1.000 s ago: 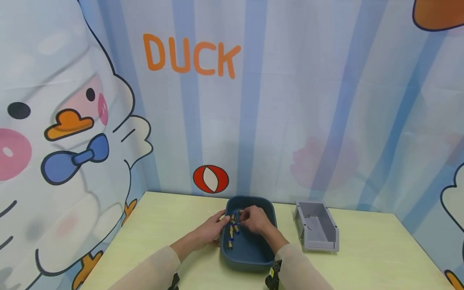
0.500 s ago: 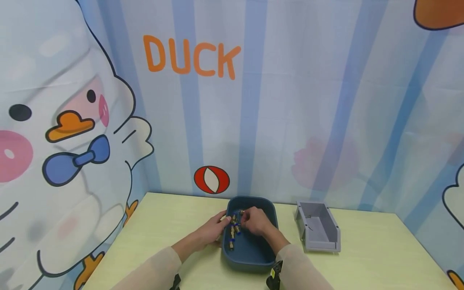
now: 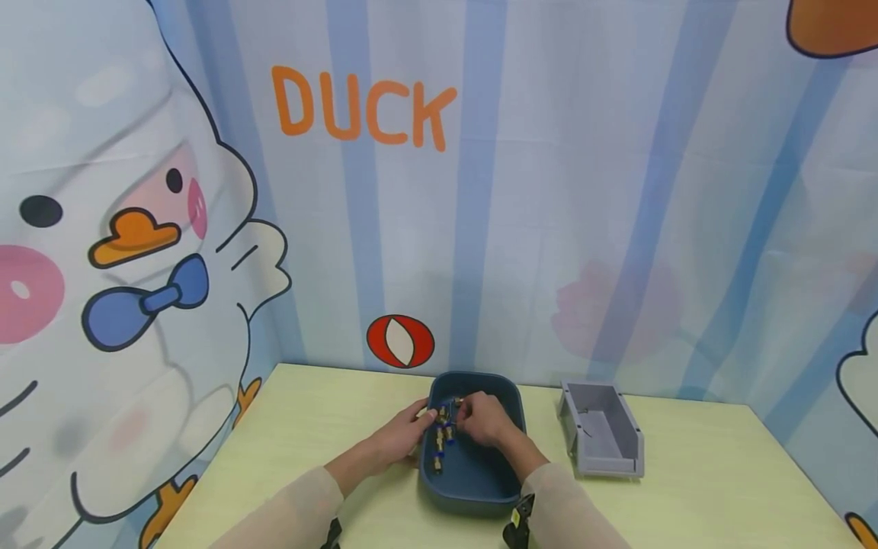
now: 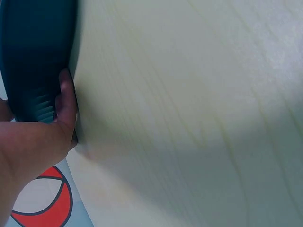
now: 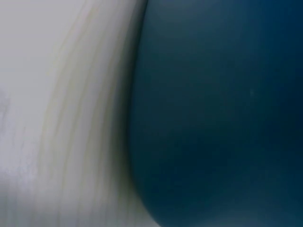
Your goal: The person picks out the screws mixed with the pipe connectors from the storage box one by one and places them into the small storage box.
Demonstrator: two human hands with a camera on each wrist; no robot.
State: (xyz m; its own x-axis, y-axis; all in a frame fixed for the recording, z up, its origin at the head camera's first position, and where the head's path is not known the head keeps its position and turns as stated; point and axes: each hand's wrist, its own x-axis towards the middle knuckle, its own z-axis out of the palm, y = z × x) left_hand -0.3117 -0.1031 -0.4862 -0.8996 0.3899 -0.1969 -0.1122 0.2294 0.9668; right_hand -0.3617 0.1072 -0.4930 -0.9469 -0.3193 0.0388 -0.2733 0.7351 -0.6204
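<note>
A dark blue tub (image 3: 472, 499) stands on the table with several small brass fittings (image 3: 439, 441) with blue collars along its left inside. My left hand (image 3: 401, 436) holds the tub's left wall, thumb over the rim towards the fittings; the left wrist view shows that hand (image 4: 40, 137) at the tub's edge. Inside the tub, my right hand (image 3: 485, 419) has its fingers curled and pinches a brass fitting at the far end of the group, mostly hidden by the fingertips. Only the tub wall (image 5: 203, 118) and table fill the right wrist view.
A grey open-fronted bin (image 3: 607, 435) stands right of the tub, with a small dark thin piece inside. The pale yellow table (image 3: 329, 412) ends at a printed curtain (image 3: 521, 229) close behind the tub and covering the left side.
Very little differs. The right hand's fingertips shift slightly among the fittings, while the left hand stays on the tub wall. Tub and grey bin keep their places.
</note>
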